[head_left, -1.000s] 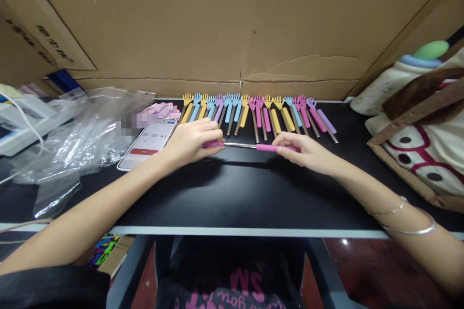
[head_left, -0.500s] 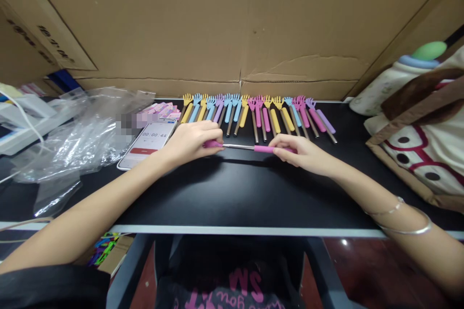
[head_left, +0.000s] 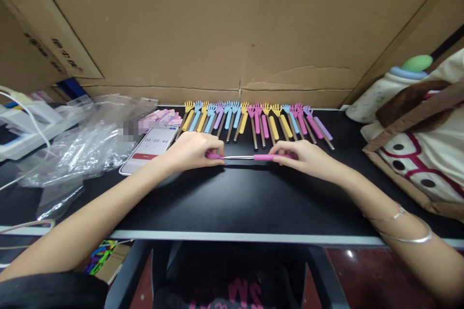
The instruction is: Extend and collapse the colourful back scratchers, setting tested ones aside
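Between my hands, level above the black table (head_left: 217, 207), lies a pink back scratcher (head_left: 264, 157) with a bare metal rod in its middle. My left hand (head_left: 195, 149) is closed around its pink head end, and the claw is mostly hidden by the fingers. My right hand (head_left: 299, 157) pinches the pink grip at the other end. Just behind stands a row of several back scratchers (head_left: 257, 125) in yellow, blue, purple and pink, claws toward the cardboard, partly overlapping.
At left lie a phone (head_left: 148, 149) with a running timer, clear plastic bags (head_left: 87, 140), pink packets (head_left: 161, 118) and a white power strip (head_left: 29, 125). A bag (head_left: 416, 154) and a white bottle (head_left: 377, 91) stand at right. A cardboard wall (head_left: 217, 24) closes the back.
The camera view has tilted slightly, so the table sits lower in the picture. Both hands keep hold of the pink back scratcher, with almost no movement relative to the table.
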### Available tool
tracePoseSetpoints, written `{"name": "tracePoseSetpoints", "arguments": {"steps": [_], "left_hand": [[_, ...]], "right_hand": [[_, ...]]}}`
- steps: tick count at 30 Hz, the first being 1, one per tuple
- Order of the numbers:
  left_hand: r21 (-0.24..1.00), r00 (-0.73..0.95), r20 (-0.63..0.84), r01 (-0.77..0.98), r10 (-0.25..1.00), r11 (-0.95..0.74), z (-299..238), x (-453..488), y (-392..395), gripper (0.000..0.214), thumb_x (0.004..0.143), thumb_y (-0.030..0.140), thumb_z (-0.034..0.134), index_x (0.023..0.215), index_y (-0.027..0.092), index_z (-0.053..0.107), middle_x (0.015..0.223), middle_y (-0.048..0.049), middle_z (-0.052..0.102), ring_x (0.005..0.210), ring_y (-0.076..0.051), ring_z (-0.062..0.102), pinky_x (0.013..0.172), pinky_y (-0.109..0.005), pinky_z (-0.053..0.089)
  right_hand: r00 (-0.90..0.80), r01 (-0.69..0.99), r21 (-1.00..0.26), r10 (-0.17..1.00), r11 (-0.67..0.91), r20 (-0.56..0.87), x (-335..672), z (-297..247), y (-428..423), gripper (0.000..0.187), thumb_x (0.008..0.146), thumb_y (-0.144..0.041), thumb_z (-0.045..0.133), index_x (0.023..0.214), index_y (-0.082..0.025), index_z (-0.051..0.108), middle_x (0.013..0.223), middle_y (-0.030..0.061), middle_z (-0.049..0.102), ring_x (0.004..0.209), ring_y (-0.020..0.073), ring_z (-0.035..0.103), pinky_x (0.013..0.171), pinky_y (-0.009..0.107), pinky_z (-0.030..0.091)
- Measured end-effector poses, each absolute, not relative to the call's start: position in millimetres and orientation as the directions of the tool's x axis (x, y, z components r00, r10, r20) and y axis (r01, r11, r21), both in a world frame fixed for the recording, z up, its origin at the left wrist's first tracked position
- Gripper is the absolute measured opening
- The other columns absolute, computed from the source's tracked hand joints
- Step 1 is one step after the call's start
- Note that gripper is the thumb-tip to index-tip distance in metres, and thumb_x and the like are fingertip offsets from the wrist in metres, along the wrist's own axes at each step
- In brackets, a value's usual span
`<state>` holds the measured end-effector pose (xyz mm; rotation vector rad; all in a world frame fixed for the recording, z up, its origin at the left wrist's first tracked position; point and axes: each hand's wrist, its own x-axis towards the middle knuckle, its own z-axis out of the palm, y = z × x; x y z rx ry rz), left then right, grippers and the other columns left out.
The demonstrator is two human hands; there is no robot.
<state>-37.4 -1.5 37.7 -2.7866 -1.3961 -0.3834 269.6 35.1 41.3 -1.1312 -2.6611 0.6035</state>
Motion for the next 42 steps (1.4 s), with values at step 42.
{"name": "tracePoseSetpoints", "arguments": {"steps": [42], "left_hand": [[0.087, 0.62, 0.117, 0.772, 0.776, -0.63, 33.5, -44.8, 3.3, 0.016, 0.086, 0.042, 0.057, 0.093, 0.029, 0.065, 0.094, 0.0044, 0.066, 0.085, -0.013, 0.061, 0.061, -0.02, 0.035]], "right_hand": [[-0.73, 0.663, -0.23, 0.683, 0.712, 0.01, 268.1, 38.4, 30.4, 0.02, 0.087, -0.04, 0.052, 0.091, -0.023, 0.062, 0.075, -0.0005, 0.059, 0.063, 0.012, 0.051, 0.058, 0.023, 0.033]]}}
